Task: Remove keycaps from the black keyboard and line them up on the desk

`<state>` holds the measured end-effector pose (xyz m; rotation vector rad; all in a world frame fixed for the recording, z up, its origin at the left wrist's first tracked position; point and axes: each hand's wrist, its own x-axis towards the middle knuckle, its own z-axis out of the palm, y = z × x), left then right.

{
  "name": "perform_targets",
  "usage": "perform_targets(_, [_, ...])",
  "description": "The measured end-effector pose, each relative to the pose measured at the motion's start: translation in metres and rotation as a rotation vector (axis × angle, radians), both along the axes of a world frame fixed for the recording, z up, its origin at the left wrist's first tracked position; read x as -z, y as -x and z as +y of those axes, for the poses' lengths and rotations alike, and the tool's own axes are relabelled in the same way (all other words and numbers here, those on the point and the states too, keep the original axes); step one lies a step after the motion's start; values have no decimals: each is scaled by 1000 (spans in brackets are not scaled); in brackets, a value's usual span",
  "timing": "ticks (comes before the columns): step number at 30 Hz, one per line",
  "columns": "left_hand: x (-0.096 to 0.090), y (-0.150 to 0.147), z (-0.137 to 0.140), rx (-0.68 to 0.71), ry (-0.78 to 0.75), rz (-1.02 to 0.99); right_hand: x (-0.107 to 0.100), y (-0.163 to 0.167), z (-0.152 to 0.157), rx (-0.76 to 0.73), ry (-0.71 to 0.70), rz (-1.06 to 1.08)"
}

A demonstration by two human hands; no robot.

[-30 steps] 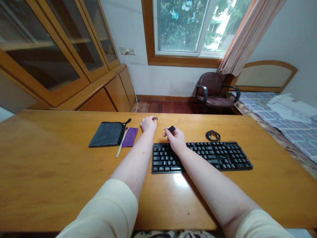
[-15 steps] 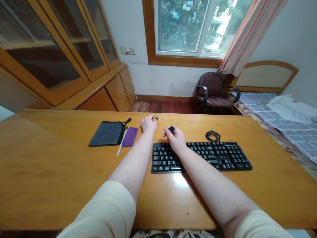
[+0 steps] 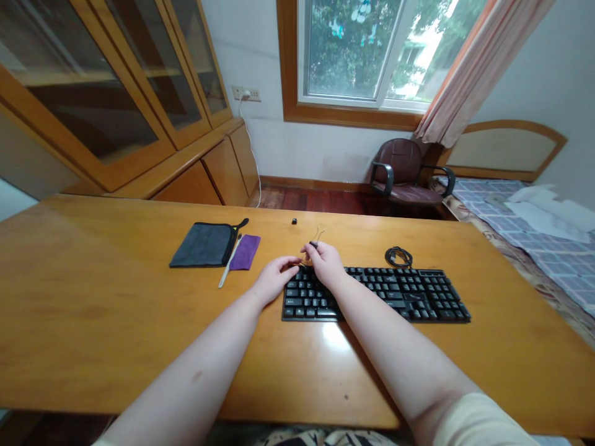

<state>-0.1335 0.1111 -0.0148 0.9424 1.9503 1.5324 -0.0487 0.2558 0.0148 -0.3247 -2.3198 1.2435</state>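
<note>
My right hand (image 3: 326, 263) is closed around the dark handle of a wire keycap puller (image 3: 313, 244) above the upper left part of a black keyboard (image 3: 390, 291). Thin wire loops stick out at both ends of the puller. At the keyboard's upper left corner rests my left hand (image 3: 274, 280), thumb and fingers apart and reaching toward the puller's lower wires. Whether its fingertips touch the wires or a key is too small to make out. A small black keycap (image 3: 294, 221) lies alone on the desk beyond both hands.
Left of the keyboard lie a grey zip pouch (image 3: 203, 245), a purple cloth (image 3: 246, 253) and a white-handled brush (image 3: 229, 263). A coiled black cable (image 3: 398, 256) sits behind the keyboard's right half. Past the desk (image 3: 116, 297) stands an armchair (image 3: 402, 170).
My left hand has let go of the keycap at the back of the desk and come back to the keyboard's corner. My right hand has tilted the puller and shifted slightly left.
</note>
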Motion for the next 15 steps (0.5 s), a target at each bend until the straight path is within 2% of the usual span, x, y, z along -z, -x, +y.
perform_targets(3, [-5,1,0,107,19,96,0,0,0,-21,-33,-50])
perform_targets(6, [-9,5,2,204,66,234,2,2,1,-48,-4,-79])
perform_targets(12, [-8,5,0,200,162,415,4,4,5,-152,117,-126])
perform_targets(15, [-7,5,0,203,174,461,2,3,6,-214,103,-158])
